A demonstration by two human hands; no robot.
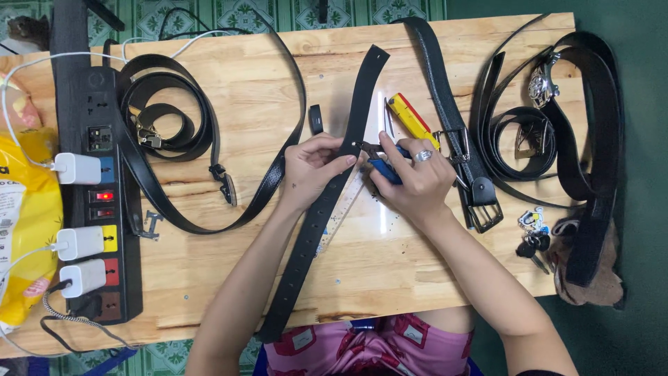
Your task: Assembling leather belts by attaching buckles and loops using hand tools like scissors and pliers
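Observation:
A long black belt strap [306, 244] with a row of holes lies slantwise across the wooden table [236, 278], from the near edge up to the far middle. My left hand [313, 170] pins the strap flat with its fingers. My right hand [414, 177], a ring on one finger, grips a blue-handled punch tool [384, 167] whose metal jaws meet the strap's edge beside my left fingertips. A clear ruler [344, 209] lies under the strap.
A yellow utility knife [412, 120] and a small black belt loop [316, 118] lie beyond my hands. Other black belts lie at the left [170, 125] and right [557, 132]. A power strip [97, 188] with plugged chargers, a yellow bag [24, 209] and keys [532, 240] sit at the edges.

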